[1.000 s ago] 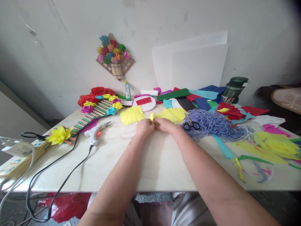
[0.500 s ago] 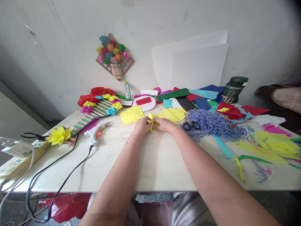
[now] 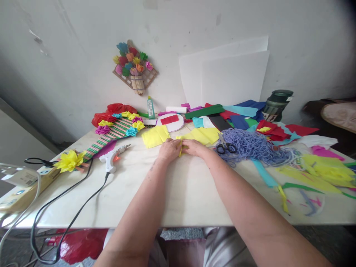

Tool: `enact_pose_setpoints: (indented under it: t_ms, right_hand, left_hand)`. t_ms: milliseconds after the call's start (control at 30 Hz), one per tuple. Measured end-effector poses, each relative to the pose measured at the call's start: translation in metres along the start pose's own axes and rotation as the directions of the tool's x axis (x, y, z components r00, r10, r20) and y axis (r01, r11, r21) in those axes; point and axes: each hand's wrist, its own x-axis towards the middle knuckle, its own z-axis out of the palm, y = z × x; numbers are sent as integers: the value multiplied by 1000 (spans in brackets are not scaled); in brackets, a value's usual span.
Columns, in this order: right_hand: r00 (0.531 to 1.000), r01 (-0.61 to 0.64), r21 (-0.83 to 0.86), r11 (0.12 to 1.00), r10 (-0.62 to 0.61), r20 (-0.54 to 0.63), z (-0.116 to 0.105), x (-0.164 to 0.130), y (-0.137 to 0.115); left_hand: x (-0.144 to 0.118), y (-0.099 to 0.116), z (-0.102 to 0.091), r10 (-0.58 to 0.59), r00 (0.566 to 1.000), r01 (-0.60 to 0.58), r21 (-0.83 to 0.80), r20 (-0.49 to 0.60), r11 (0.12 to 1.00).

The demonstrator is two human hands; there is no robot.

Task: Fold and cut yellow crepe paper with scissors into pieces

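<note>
Between my two hands, low over the table, is a small piece of yellow crepe paper (image 3: pixel 180 148), mostly covered by my fingers. My left hand (image 3: pixel 169 149) is closed on its left side, and my right hand (image 3: pixel 194 147) grips it from the right. Just beyond my left hand lies a folded yellow crepe sheet (image 3: pixel 155 136). Another yellow sheet (image 3: pixel 205 135) lies behind my right hand. Black-handled scissors (image 3: pixel 226 147) rest on a heap of purple yarn (image 3: pixel 251 146) to the right.
A white glue gun (image 3: pixel 112 157) lies at left, its cord running to a power strip (image 3: pixel 46 183). Behind it is a flower-decorated fan-shaped craft (image 3: pixel 111 135). A glue bottle (image 3: pixel 150 107), a white disc (image 3: pixel 178 126), coloured paper scraps and a dark green flask (image 3: pixel 277 105) line the back.
My left hand has turned over and closed further around the yellow paper, covering more of it. The strip that stood up between my hands now shows less. My right hand has barely moved.
</note>
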Motion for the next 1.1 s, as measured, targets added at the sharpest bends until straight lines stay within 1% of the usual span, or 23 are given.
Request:
enact_pose_setpoints:
  t_ms: [167,267,367,533,600,733,833,933,1000,1100]
  right_hand:
    - [1000,23,20,1000,-23,13,-1,0,0]
    - [1000,10,26,1000,-10,19,-1,1,0]
    - [1000,-4,44,999,4,-4,2,1,1]
    - [998,-32,75,997,37,-58,5,2,8]
    - [997,-40,98,994,45,-55,2,1,11]
    - [1000,-7,151,989,11,-29,-6,-3,15]
    - [997,19,106,994,-11,-82,-5,-2,16]
    - [992,47,-2,999,-47,-117,0,1,14]
    - [996,39,-74,996,-45,-79,4,3,11]
    - [1000,-6,-131,991,8,12,6,3,6]
  left_hand:
    - [-4,7,-6,-68,997,67,44,31,997]
    - [-6,12,-10,-113,992,109,62,59,992]
    - [-6,15,-11,-140,987,134,73,79,988]
    - [-5,16,-8,-104,992,95,128,68,987]
    - [-5,16,-7,-91,993,77,159,79,984]
    - [-6,18,-5,-81,991,61,183,105,981]
    - [-6,19,-5,-100,988,79,168,119,983]
    - [-6,19,-5,-129,986,112,160,102,981]
    - [-6,19,-4,-142,986,129,144,87,981]
    - [-6,20,-3,-176,981,167,106,81,980]
